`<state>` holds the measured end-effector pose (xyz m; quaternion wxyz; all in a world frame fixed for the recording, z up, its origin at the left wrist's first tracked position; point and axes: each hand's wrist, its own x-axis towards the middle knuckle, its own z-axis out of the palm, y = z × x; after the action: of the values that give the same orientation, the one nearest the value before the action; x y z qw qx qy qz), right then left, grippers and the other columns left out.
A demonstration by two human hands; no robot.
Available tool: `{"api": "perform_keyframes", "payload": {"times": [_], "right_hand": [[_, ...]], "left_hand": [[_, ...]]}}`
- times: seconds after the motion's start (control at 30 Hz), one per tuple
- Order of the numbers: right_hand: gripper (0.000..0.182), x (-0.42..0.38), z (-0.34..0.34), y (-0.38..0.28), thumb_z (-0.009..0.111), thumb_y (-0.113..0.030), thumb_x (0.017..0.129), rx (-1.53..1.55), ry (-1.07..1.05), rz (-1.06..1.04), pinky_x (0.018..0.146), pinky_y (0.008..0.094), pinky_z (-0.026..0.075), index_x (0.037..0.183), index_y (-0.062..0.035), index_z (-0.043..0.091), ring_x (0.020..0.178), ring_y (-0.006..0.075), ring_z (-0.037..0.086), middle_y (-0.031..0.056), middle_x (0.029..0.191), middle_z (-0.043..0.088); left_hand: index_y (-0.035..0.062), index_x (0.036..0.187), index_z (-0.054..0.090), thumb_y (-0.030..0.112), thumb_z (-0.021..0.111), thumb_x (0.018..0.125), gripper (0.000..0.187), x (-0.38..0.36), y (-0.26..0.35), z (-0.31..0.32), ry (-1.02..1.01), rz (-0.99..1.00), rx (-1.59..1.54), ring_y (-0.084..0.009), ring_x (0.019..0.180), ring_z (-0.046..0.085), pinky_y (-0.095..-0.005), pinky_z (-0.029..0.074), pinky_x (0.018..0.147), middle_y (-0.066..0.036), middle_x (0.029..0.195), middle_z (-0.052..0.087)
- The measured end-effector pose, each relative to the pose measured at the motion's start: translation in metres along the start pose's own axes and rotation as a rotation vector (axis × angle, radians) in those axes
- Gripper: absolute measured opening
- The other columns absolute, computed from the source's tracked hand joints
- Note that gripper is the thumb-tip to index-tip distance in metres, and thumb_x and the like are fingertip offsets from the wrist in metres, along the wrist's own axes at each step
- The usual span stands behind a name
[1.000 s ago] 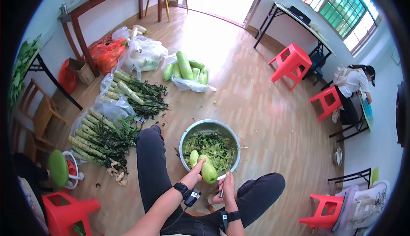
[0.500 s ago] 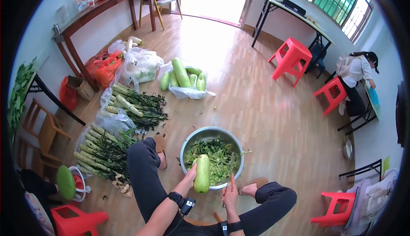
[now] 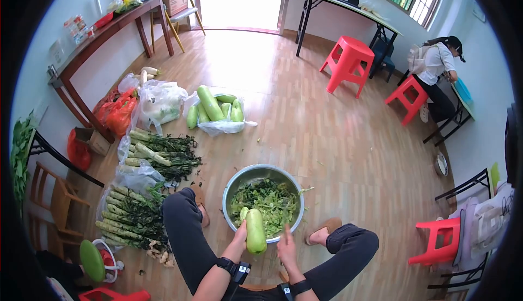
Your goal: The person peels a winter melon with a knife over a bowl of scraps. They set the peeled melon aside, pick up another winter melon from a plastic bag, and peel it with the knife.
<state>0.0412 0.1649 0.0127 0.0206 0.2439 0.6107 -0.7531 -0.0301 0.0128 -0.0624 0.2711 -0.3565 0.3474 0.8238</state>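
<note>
My left hand [image 3: 238,239] is wrapped round the side of a pale green gourd [image 3: 256,233], held upright over the near rim of a large metal basin [image 3: 226,192]. Chopped greens [image 3: 272,198] lie inside the basin. Behind the gourd's upper left side shows another small light green piece [image 3: 244,212]. My right hand [image 3: 286,250] is closed at the basin's near right edge, apart from the gourd. It grips a thin knife, whose blade is blurred and hard to make out now.
Leafy stalks [image 3: 122,214] lie on the left floor, with bagged gourds [image 3: 210,105] beyond. A green-topped stool [image 3: 92,261] stands at lower left. Red stools [image 3: 348,64] are on the right. Another person [image 3: 436,67] sits at a table, far right.
The view has shifted, so the room's far part appears further left. My right hand has moved slightly left towards the gourd, and its knife blade shows less clearly. My left hand still holds the gourd.
</note>
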Motion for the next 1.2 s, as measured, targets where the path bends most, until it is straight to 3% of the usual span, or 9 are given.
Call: {"api": "perform_keyframes", "payload": {"times": [0.07,0.1,0.37,0.5,0.67,0.77,0.87,1.0,1.2], "right_hand": [[0.043,0.004,-0.003,0.033,0.036,-0.031,0.091,-0.560,-0.346,-0.007,0.034,0.0179,0.031,0.133,-0.0239,0.028,0.037,0.0047,0.036,-0.0016,0.055,0.042],[0.043,-0.020,0.018,-0.015,0.038,-0.034,0.091,-0.188,-0.320,0.380,0.035,0.0180,0.032,0.132,-0.0261,0.030,0.037,0.0049,0.037,-0.0026,0.054,0.042],[0.046,-0.010,0.005,-0.027,0.040,-0.026,0.090,0.022,0.003,0.006,0.034,0.0171,0.030,0.134,-0.0229,0.026,0.039,0.0047,0.035,-0.0023,0.055,0.039],[0.045,-0.037,0.012,-0.012,0.040,-0.026,0.091,-0.308,-0.434,0.155,0.036,0.0184,0.029,0.134,-0.0233,0.027,0.039,0.0046,0.032,-0.0043,0.054,0.038],[0.042,-0.025,0.001,-0.027,0.039,-0.026,0.091,-0.200,-0.303,0.265,0.035,0.0174,0.030,0.132,-0.0229,0.030,0.039,0.0045,0.035,-0.0029,0.055,0.041],[0.042,-0.020,-0.003,-0.038,0.039,-0.022,0.090,0.004,0.065,0.090,0.035,0.0177,0.031,0.131,-0.0187,0.032,0.038,0.0047,0.036,-0.0018,0.057,0.043],[0.041,-0.014,-0.017,0.030,0.042,-0.019,0.089,-0.507,-0.199,-0.248,0.037,0.0179,0.032,0.129,-0.0116,0.036,0.041,0.0043,0.036,-0.0025,0.057,0.040],[0.043,-0.046,0.004,-0.032,0.041,-0.024,0.090,-0.183,-0.321,0.302,0.034,0.0174,0.029,0.131,-0.0180,0.031,0.038,0.0042,0.033,-0.0030,0.051,0.039],[0.044,-0.051,-0.001,-0.066,0.038,-0.013,0.090,-0.133,-0.227,0.055,0.038,0.0159,0.028,0.133,-0.0160,0.028,0.043,0.0025,0.032,-0.0042,0.054,0.037]], "left_hand": [[0.0033,0.112,0.046,0.039,0.030,0.091,0.045,0.000,-0.001,-0.001,0.014,-0.004,0.044,-0.0229,0.085,0.058,-0.0374,0.048,0.073,-0.011,0.098,0.057],[0.0033,0.112,0.046,0.039,0.030,0.091,0.045,-0.003,-0.001,-0.001,0.007,0.001,0.045,-0.0229,0.085,0.058,-0.0374,0.048,0.073,-0.011,0.098,0.057],[0.0068,0.111,0.048,0.042,0.027,0.091,0.046,-0.010,0.010,-0.003,-0.050,0.003,-0.014,-0.0227,0.087,0.056,-0.0378,0.047,0.076,-0.009,0.099,0.057],[0.0047,0.110,0.049,0.043,0.030,0.090,0.047,-0.014,0.006,-0.007,0.008,-0.029,0.069,-0.0218,0.086,0.056,-0.0373,0.047,0.075,-0.010,0.099,0.057],[0.0029,0.111,0.047,0.043,0.032,0.090,0.048,-0.007,0.001,-0.012,0.024,0.020,0.099,-0.0216,0.086,0.056,-0.0352,0.047,0.075,-0.012,0.099,0.057],[0.0031,0.115,0.045,0.042,0.032,0.090,0.048,-0.014,0.005,-0.004,-0.025,-0.005,0.070,-0.0218,0.090,0.056,-0.0355,0.046,0.078,-0.012,0.105,0.055],[0.0040,0.112,0.047,0.041,0.031,0.091,0.046,-0.014,-0.001,0.004,-0.006,0.032,0.020,-0.0223,0.086,0.057,-0.0365,0.048,0.076,-0.011,0.100,0.057],[0.0063,0.108,0.049,0.046,0.035,0.088,0.047,-0.028,-0.004,0.006,0.024,0.039,-0.070,-0.0200,0.083,0.057,-0.0353,0.048,0.074,-0.008,0.096,0.058],[0.0078,0.111,0.048,0.048,0.035,0.086,0.049,-0.047,0.012,0.022,-0.184,-0.109,-0.280,-0.0286,0.084,0.058,-0.0434,0.048,0.074,-0.013,0.097,0.057]]}}
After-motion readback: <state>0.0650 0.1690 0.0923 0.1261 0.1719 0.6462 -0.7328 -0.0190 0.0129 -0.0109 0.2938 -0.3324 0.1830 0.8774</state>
